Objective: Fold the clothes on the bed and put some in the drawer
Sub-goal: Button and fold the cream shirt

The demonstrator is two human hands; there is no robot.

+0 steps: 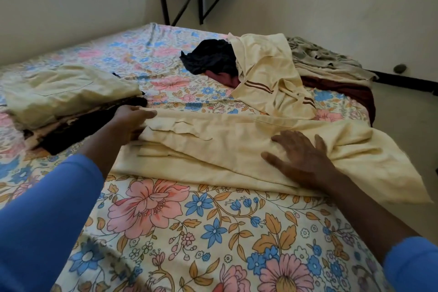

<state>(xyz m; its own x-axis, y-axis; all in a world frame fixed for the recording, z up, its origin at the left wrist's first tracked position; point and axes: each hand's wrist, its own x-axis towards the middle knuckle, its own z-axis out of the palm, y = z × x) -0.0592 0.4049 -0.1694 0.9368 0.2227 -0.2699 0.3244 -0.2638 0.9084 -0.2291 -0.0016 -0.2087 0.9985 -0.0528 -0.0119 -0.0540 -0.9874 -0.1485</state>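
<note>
Left hand (132, 121): thumb on top and fingers curled under, gripping the folded left edge of the cream garment (213, 149).
Right hand (301, 156): flat, fingers spread, pressing on the garment's right half and holding nothing.
Cream garment: lies across the middle of the bed (189, 232), layered edges towards the left hand, bunched right end reaching the bed's right edge.
Folded stack (66, 97): just beside the left hand, cream piece on top of dark ones.
Unfolded pile (267, 78): far right corner, striped cream, black and maroon pieces, apart from the garment.
Open room: bare floral sheet in front of the garment and behind the stack; floor (403, 114) along the right edge.
</note>
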